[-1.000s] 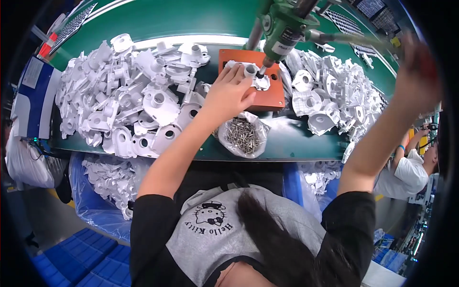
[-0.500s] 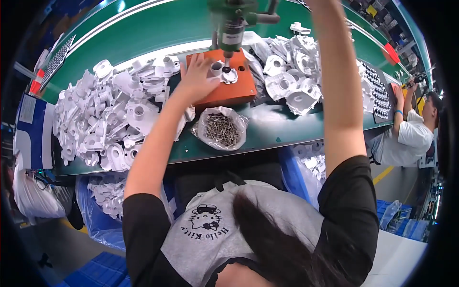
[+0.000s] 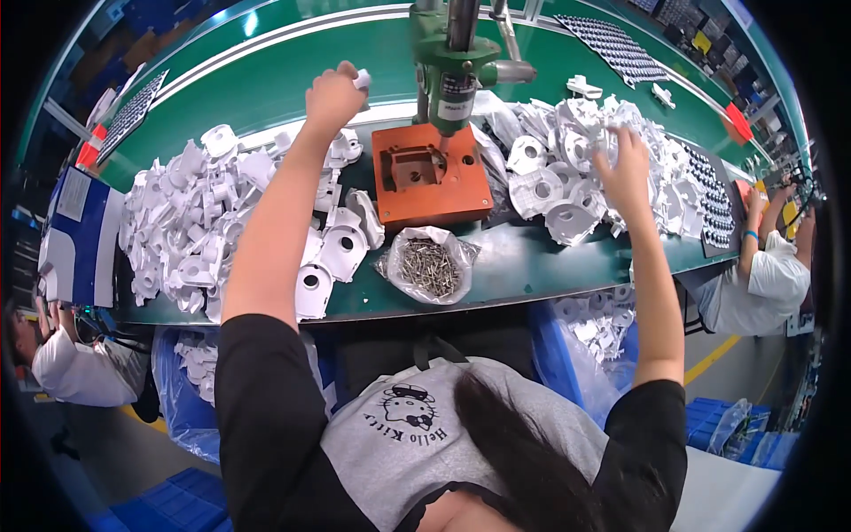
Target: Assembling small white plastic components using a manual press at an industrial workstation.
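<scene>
My left hand point(image 3: 333, 103) is raised beyond the left heap, its fingers closed on a white plastic part point(image 3: 362, 79) that shows only in part. Over the right pile of white plastic housings point(image 3: 567, 191), my right hand point(image 3: 626, 173) hangs with its fingers apart and nothing visible in them. Between the hands sits an orange fixture block point(image 3: 434, 199) with a bare shaped recess. Above it stands a green press point(image 3: 450, 66) with its tool pointing down at the block. A larger heap of white plastic housings point(image 3: 199, 222) lies to the left.
A clear bag of metal screws or pins point(image 3: 432, 270) stands before the block. Trays of small dark parts point(image 3: 709, 199) lie at the right. Blue bins point(image 3: 563, 355) sit below the table edge. Co-workers point(image 3: 762, 257) are seated at both sides.
My left hand has left the orange block and moved away with a white part. My right hand has come down from the upper edge to the right pile. The block's recess is now uncovered.
</scene>
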Available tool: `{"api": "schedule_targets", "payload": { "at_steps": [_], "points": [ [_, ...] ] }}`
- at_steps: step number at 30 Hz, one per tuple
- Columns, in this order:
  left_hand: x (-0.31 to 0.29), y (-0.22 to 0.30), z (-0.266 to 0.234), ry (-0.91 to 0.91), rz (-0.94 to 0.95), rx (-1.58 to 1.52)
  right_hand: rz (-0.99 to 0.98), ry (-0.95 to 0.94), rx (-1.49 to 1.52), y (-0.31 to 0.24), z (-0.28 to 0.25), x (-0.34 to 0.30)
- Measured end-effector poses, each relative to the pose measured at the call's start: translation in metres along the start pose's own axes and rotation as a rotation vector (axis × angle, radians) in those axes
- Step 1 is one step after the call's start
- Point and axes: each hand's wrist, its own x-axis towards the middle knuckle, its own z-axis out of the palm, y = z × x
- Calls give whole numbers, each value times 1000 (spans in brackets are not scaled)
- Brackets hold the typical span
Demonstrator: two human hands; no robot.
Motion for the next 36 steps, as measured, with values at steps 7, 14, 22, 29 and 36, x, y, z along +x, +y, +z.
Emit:
{"api": "schedule_targets", "payload": {
  "at_steps": [7, 14, 22, 29, 36],
  "points": [
    [-16, -50, 40, -508, -32, 286, 122, -106, -46, 7, 7, -23],
    [-20, -58, 37, -397, 30, 37, 283, -39, 80, 20, 0, -13],
    [-62, 0, -43, -223, -325, -1242, 582, -149, 1434, -31, -40, -11],
    [-176, 108, -81, -456, -422, -1870, 621, -626, 1951, -152, -25, -42],
    [-202, 91, -72, -363, -347, -1979, 374, -677, 1740, -176, -15, -47]
  ]
}}
